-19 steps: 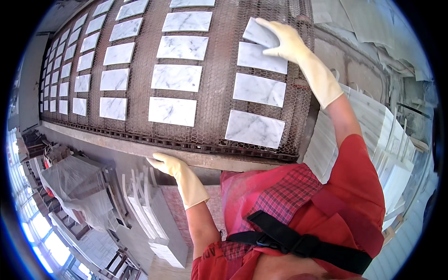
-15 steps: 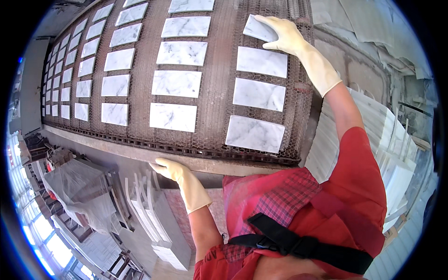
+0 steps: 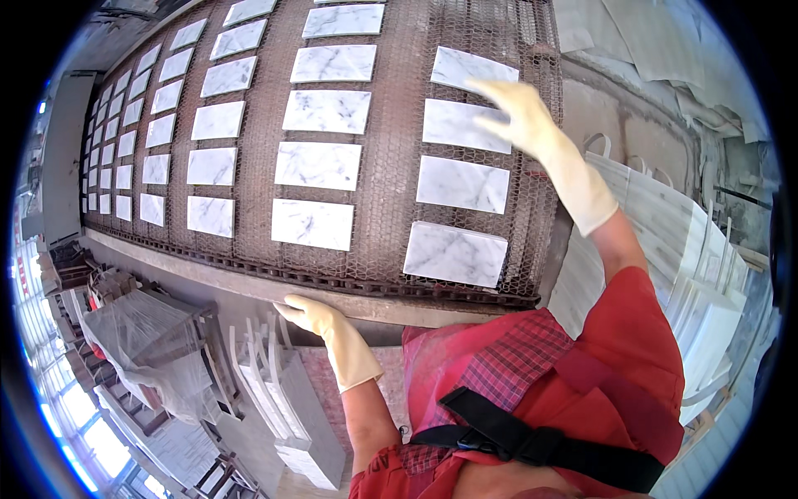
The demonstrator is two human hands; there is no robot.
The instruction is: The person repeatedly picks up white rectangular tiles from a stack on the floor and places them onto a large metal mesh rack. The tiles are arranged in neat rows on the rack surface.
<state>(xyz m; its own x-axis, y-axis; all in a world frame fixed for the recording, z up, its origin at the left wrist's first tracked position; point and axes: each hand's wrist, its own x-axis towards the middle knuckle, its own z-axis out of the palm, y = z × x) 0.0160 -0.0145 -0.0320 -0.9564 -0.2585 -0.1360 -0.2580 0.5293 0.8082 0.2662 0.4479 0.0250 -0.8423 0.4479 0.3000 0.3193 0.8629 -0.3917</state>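
White marble tiles with grey veins lie in rows on a brown wire-mesh conveyor belt (image 3: 394, 125). My right hand (image 3: 529, 115), in a cream rubber glove, is over the right-hand column with thumb and fingers apart and nothing in its grasp. Its fingertips overlap the farthest tile (image 3: 459, 66) of that column, and the thumb is over the second tile (image 3: 453, 121); contact cannot be made out. Nearer to me are a third tile (image 3: 462, 183) and a fourth tile (image 3: 455, 252). My gloved left hand (image 3: 314, 317) has its fingers stretched along the belt's near metal rail (image 3: 391, 311).
Stacked white slabs (image 3: 648, 224) stand right of the belt. Below the rail at left are upright pale slabs (image 3: 291, 407) and a plastic-wrapped pile (image 3: 150, 341). A chain (image 3: 332, 283) runs along the belt's near edge.
My right hand has come off the farthest right-column tile, which now lies flatter and straighter, and has moved nearer to me. My left hand stays at the rail. The whole view has shifted slightly.
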